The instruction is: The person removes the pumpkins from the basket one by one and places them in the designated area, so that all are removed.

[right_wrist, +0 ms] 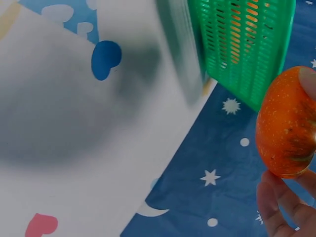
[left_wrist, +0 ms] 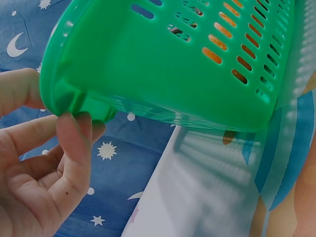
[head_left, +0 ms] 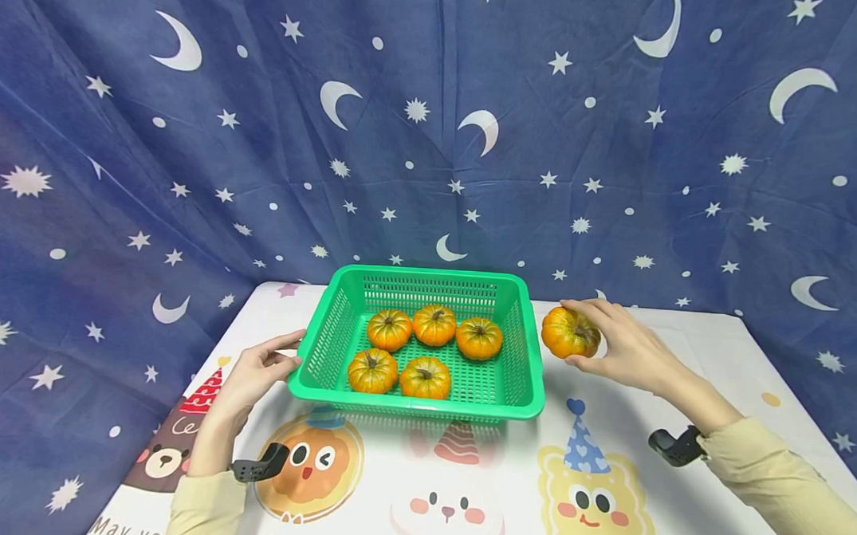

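A green plastic basket (head_left: pixel 415 406) with slotted walls stands on the table. Several small orange pumpkins (head_left: pixel 425 377) with brown stems lie inside it, some at the back and some toward the front left. My left hand (head_left: pixel 257 376) grips the basket's left rim; in the left wrist view the thumb (left_wrist: pixel 74 143) presses at the rim's edge. Just right of the basket, my right hand (head_left: pixel 629 346) holds another pumpkin (head_left: pixel 568 333) between thumb and fingers, above the tabletop. The right wrist view shows this pumpkin (right_wrist: pixel 284 126) close beside the basket's slotted side (right_wrist: pixel 242 49).
A white tablecloth (head_left: pixel 698 351) with printed cartoon figures covers the table. Behind and to the left hangs a dark blue curtain (head_left: pixel 404 179) with white moons and stars. Each wrist carries a black camera mount, one left (head_left: pixel 262 463) and one right (head_left: pixel 675 446).
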`<move>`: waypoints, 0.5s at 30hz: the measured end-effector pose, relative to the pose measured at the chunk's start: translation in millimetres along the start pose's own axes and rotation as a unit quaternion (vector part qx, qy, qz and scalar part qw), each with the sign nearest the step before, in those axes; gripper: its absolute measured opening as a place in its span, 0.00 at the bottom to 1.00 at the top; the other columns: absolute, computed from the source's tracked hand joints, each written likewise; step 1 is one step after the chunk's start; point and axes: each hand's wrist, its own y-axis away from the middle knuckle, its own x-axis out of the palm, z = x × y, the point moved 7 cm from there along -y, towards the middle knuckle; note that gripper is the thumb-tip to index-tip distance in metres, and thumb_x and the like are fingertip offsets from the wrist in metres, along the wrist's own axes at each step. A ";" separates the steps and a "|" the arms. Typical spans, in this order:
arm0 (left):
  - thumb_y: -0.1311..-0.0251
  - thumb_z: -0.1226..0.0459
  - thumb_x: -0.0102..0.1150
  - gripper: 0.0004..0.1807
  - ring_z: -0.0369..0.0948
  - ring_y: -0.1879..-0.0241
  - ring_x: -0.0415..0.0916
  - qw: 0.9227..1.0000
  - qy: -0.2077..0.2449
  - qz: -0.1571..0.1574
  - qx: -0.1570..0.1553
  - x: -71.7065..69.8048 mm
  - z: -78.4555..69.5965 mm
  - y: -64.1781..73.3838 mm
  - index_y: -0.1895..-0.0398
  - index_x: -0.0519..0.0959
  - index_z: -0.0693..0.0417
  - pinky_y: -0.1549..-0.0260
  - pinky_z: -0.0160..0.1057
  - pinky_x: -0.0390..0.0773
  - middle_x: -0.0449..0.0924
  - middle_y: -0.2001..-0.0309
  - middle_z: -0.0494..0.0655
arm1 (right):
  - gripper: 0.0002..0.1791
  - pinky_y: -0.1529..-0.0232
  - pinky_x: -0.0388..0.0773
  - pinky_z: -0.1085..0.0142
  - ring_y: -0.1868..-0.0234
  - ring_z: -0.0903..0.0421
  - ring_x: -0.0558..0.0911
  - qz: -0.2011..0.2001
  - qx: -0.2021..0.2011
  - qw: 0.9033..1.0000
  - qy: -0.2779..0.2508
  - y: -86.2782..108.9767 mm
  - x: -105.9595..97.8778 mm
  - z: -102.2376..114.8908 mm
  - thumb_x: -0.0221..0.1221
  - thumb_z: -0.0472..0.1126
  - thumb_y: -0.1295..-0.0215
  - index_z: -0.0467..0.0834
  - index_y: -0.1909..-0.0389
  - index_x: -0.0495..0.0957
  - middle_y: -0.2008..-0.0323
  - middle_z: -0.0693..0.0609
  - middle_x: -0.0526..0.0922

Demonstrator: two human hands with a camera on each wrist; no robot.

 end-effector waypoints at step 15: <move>0.38 0.66 0.55 0.27 0.29 0.66 0.78 1.000 -0.002 -0.002 0.000 0.7 2.2 -0.7 0.34 0.69 0.58 0.62 0.31 0.76 0.76 0.45 0.63 | 0.43 0.57 0.76 0.42 0.47 0.41 0.76 -0.035 0.032 0.999 0.000 -3.5 20.1 -26.0 0.72 0.49 0.54 0.48 0.34 0.67 0.45 0.43 0.74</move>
